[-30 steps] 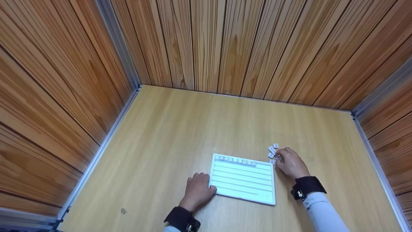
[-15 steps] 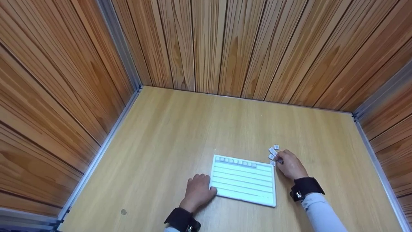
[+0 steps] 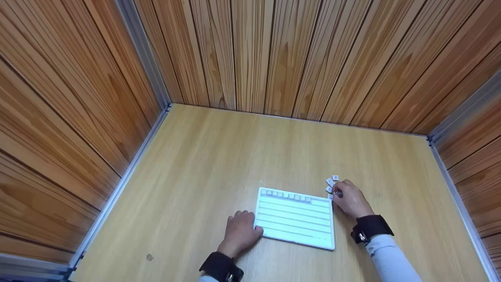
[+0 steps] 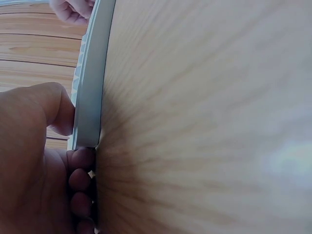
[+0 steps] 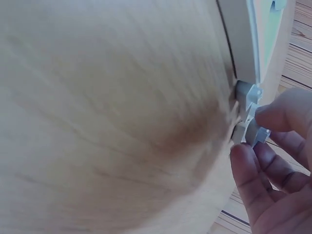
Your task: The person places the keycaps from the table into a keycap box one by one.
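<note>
**Right hand (image 3: 351,199) pinching a tiny tile (image 5: 252,134), left hand (image 3: 240,231) on the board (image 3: 293,221)**

So I'm standing here watching someone work at a light wooden table (image 3: 203,168). The white ridged board lies flat in front of them, angled a bit, between their two hands.

Left hand has got the near left corner: thumb bent against the near edge, fingers curled up along the left side. Looks like a proper grip on that corner to me, though I can't tell how hard it's squeezing.

Right hand is just past the far right corner, with that one small piece caught between thumb and fingertips. Can't make out what's printed on it, if anything. Right around those fingers there's a little cluster of loose tiles (image 3: 329,189) on the table, one of them right by the board's corner. A few show markings, way too small to read from here.

On the board itself, a row of tiles (image 3: 280,194) sits along the far edge, starting at the left and stopping short of the right side.

Both wrists have chunky black bands (image 3: 375,228) on, with pale sleeves (image 3: 393,258) below. Wood-plank walls (image 3: 250,55) all round, metal strips (image 3: 143,58) in the corners, and a dark spot (image 3: 149,257) on the table, off to the left.
</note>
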`<act>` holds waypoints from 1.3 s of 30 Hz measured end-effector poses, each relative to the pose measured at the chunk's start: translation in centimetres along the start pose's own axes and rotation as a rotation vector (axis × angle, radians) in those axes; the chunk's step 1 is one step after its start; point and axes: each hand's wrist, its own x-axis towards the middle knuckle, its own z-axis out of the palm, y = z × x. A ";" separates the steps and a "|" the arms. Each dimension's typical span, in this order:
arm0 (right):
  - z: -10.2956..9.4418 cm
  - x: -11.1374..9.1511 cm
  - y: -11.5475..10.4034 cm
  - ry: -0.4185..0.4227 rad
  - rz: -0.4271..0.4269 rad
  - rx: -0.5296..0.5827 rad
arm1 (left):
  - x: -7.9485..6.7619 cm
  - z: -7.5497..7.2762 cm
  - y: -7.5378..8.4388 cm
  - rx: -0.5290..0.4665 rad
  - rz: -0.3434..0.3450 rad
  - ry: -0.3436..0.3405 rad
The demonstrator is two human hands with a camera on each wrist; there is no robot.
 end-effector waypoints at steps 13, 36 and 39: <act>1.7 1.4 1.4 -0.035 0.142 0.037 | 2.3 4.3 -2.8 0.054 -0.048 0.004; 2.5 1.4 0.4 -0.066 0.051 0.041 | 2.2 4.4 -2.6 0.063 -0.037 0.036; 2.6 1.4 0.3 -0.082 0.071 0.049 | 2.2 4.4 -2.6 0.066 -0.040 0.037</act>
